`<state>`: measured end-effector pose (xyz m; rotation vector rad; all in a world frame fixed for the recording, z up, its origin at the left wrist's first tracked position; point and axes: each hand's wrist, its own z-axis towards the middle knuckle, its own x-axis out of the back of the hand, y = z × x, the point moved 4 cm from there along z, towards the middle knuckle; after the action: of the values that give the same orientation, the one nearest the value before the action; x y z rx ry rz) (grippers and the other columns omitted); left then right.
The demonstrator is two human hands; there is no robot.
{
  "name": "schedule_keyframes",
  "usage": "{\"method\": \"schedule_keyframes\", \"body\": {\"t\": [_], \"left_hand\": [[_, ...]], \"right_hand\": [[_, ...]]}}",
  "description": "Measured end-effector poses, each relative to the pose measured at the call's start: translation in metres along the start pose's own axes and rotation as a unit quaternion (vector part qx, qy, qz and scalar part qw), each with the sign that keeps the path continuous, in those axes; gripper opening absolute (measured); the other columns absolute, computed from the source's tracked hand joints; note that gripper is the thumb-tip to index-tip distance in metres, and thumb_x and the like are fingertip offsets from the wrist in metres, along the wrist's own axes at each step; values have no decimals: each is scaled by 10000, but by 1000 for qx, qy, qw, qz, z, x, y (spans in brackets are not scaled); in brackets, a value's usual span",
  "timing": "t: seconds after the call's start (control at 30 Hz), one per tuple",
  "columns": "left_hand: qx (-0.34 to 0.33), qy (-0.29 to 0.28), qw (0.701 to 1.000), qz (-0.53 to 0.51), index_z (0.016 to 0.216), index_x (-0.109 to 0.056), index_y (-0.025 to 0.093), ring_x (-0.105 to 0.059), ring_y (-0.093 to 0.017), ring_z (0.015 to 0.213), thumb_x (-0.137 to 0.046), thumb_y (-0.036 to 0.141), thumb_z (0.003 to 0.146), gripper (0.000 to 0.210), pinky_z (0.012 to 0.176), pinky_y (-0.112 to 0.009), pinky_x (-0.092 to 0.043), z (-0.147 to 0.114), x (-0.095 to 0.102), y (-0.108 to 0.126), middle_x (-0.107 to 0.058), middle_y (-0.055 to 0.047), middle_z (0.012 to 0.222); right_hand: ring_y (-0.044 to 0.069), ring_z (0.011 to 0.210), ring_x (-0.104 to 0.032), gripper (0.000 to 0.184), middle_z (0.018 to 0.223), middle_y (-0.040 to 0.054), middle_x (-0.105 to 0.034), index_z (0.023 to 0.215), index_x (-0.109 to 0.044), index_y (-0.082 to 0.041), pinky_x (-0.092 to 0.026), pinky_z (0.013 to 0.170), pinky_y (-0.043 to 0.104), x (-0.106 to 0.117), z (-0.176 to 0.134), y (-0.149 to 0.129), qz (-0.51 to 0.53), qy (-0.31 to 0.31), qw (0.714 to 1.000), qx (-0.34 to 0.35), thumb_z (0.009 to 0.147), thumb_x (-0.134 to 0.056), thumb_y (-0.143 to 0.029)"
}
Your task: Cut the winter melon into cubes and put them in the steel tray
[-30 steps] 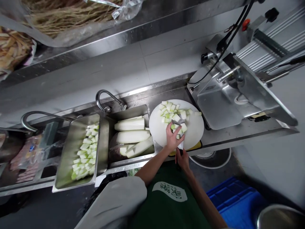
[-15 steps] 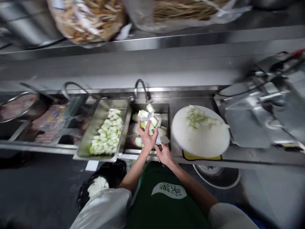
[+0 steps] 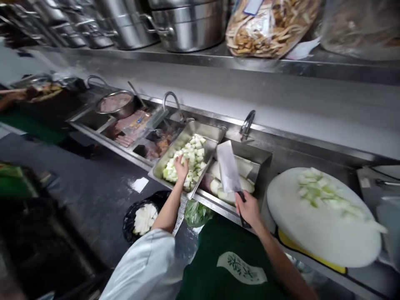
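Observation:
My left hand (image 3: 181, 168) is over the steel pan (image 3: 155, 170), its fingers apart at the heap of pale green-and-white vegetable cubes (image 3: 197, 153). It touches or nearly touches the cubes and appears to hold none. My right hand (image 3: 249, 208) grips the black handle of a cleaver (image 3: 229, 168). The broad blade points up and away, above the sink (image 3: 265, 160). Under the blade lie long, pale peeled vegetables (image 3: 225, 194), partly hidden by it.
On the right, a round white cutting board (image 3: 315, 233) bears more cut pieces (image 3: 318, 187). Behind stand a faucet (image 3: 248, 125) and a shelf with pots (image 3: 190, 27). A bin (image 3: 128, 223) with white scraps is below left. A co-worker's arm (image 3: 11, 98) shows far left.
The view has swung left. My left hand has left the blade and moved to the steel pan. The cubes carried on the cleaver are off it; my right hand still holds the cleaver.

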<state>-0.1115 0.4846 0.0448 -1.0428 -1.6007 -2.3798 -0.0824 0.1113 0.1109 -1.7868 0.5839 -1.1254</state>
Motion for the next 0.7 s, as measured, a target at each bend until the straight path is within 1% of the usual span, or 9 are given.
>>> {"method": "schedule_keyframes", "body": {"t": [0.07, 0.1, 0.17, 0.27, 0.37, 0.43, 0.53, 0.6, 0.7], "left_hand": [[-61, 33, 995, -65, 1188, -648, 130, -586, -267, 1211, -519, 310, 940, 333, 1073, -428, -459, -5, 4, 5, -637, -164, 1236], [-87, 44, 990, -98, 1199, -632, 143, -617, -236, 1149, -498, 324, 953, 333, 1022, -390, -493, -9, 2, 12, -637, -144, 1222], [-128, 39, 979, -156, 1224, -599, 159, -654, -184, 1044, -464, 337, 975, 335, 954, -337, -522, -19, -18, 36, -622, -116, 1219], [-181, -45, 962, -201, 1203, -595, 164, -668, -163, 965, -435, 344, 990, 321, 929, -333, -534, -53, -80, 91, -624, -95, 1172], [-268, -190, 924, -197, 1145, -633, 172, -654, -208, 1024, -437, 336, 975, 306, 970, -391, -529, -112, -153, 151, -661, -95, 1102], [-322, -287, 881, -192, 1130, -655, 182, -633, -235, 1106, -444, 319, 960, 304, 1023, -426, -511, -155, -198, 181, -675, -106, 1120], [-349, -385, 836, -180, 1165, -659, 192, -608, -247, 1187, -478, 305, 934, 314, 1080, -437, -486, -201, -264, 216, -663, -115, 1209], [-337, -412, 830, -164, 1212, -644, 184, -591, -257, 1230, -507, 300, 915, 347, 1109, -445, -467, -217, -309, 238, -646, -124, 1267], [-324, -441, 827, -131, 1279, -617, 165, -551, -271, 1302, -522, 278, 898, 408, 1160, -462, -419, -229, -377, 272, -613, -139, 1348]], "right_hand": [[151, 513, -570, 416, 548, -12, -588, 736, -480, -247, -467, 574, 252, 39, -30, 29, 44, 36, 998, -14, 951, -496, -603], [151, 514, -573, 415, 556, -18, -594, 775, -491, -246, -470, 563, 252, 58, -43, 43, 56, 71, 995, -36, 930, -524, -628], [148, 462, -528, 444, 521, -41, -558, 818, -482, -249, -435, 488, 252, 96, -69, 71, 54, 169, 979, -100, 888, -559, -680], [154, 399, -461, 513, 474, -49, -495, 800, -439, -260, -375, 426, 271, 148, -111, 114, 13, 304, 934, -187, 865, -492, -766], [202, 513, -564, 514, 571, 34, -579, 789, -474, -242, -426, 521, 300, 190, -160, 152, -113, 371, 896, -219, 907, -392, -735], [228, 586, -613, 459, 644, 80, -624, 832, -528, -213, -434, 575, 311, 214, -190, 176, -217, 374, 860, -270, 968, -342, -610], [247, 658, -662, 370, 723, 111, -670, 979, -593, -166, -437, 620, 311, 252, -213, 207, -320, 315, 807, -384, 1021, -323, -416], [260, 721, -692, 360, 775, 126, -695, 1078, -603, -149, -452, 657, 316, 280, -209, 223, -345, 265, 785, -442, 1041, -316, -364], [272, 795, -717, 381, 851, 148, -716, 1171, -586, -140, -480, 712, 341, 322, -184, 245, -351, 213, 776, -479, 1061, -280, -338]]}}
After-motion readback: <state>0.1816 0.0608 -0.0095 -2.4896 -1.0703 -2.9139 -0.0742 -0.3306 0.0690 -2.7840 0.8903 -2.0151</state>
